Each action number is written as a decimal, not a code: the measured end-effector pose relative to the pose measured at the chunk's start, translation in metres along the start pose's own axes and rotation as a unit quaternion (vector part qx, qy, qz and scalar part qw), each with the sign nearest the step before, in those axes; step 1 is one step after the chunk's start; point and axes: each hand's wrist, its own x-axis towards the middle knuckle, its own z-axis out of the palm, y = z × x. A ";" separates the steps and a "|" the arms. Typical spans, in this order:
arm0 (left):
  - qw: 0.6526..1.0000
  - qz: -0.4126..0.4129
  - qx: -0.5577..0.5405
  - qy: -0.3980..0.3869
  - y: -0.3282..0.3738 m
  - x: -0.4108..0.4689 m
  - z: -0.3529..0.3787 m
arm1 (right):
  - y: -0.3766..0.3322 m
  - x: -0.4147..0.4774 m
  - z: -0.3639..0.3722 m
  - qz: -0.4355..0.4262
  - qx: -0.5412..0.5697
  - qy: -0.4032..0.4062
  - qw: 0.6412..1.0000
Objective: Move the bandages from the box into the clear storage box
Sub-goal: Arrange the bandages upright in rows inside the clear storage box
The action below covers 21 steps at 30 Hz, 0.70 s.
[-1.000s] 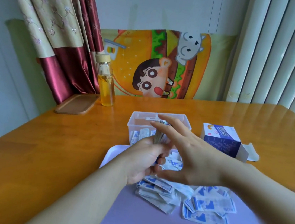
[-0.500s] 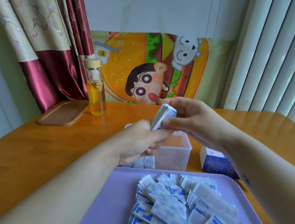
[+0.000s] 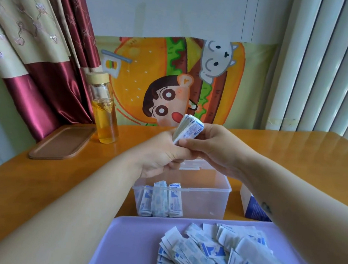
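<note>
both hands hold one small stack of bandages up above the clear storage box. the left hand has its fingers curled tight round the bottom of the stack, so that end is hidden. the right hand pinches the stack's side. three packs stand in the box's left part. a loose pile of bandages lies on the purple tray, cut off at the bottom. the right arm hides most of the blue bandage box on the worktop.
</note>
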 end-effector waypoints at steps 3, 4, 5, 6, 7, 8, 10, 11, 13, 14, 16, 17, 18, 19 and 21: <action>0.999 -0.015 -0.040 -0.019 -0.006 0.003 -0.004 | 0.003 0.001 0.000 0.008 0.025 -0.013 1.000; 0.998 -0.018 -0.056 -0.026 -0.008 0.004 -0.004 | 0.005 0.001 0.001 0.009 0.033 -0.010 0.999; 0.997 -0.020 -0.072 -0.029 -0.009 0.004 -0.004 | 0.006 0.002 0.002 0.006 0.034 -0.001 0.999; 0.996 -0.021 -0.083 -0.027 -0.010 0.005 -0.004 | 0.007 0.004 0.003 0.000 0.024 0.012 1.000; 0.996 -0.020 -0.089 -0.023 -0.010 0.005 -0.003 | 0.008 0.005 0.005 -0.009 -0.006 0.029 1.000; 0.996 -0.018 -0.087 -0.016 -0.010 0.006 -0.002 | 0.009 0.007 0.007 -0.021 -0.056 0.047 0.997; 0.998 -0.012 -0.060 -0.004 -0.010 0.007 -0.003 | 0.010 0.008 0.011 -0.049 -0.168 0.075 0.982; 0.999 -0.014 -0.031 -0.004 -0.009 0.006 -0.004 | 0.010 0.009 0.012 -0.059 -0.207 0.085 0.973; 0.997 -0.051 0.053 -0.006 -0.009 0.004 -0.012 | 0.010 0.010 0.007 -0.043 -0.257 0.102 0.960; 0.992 -0.085 0.094 0.007 -0.010 0.004 -0.016 | 0.011 0.012 0.000 -0.015 -0.289 0.107 0.951; 0.978 -0.154 0.131 0.052 -0.013 0.005 -0.023 | 0.017 0.018 -0.010 0.070 -0.396 0.083 0.912; 0.972 -0.177 0.135 0.071 -0.014 0.006 -0.024 | 0.022 0.021 -0.010 0.118 -0.461 0.045 0.878; 0.968 -0.194 0.136 0.087 -0.015 0.008 -0.023 | 0.028 0.024 -0.007 0.157 -0.520 -0.003 0.840; 0.962 -0.208 0.141 0.102 -0.016 0.010 -0.021 | 0.034 0.026 -0.001 0.182 -0.568 -0.047 0.802; 0.952 -0.227 0.165 0.121 -0.020 0.017 -0.016 | 0.042 0.031 0.010 0.208 -0.615 -0.096 0.754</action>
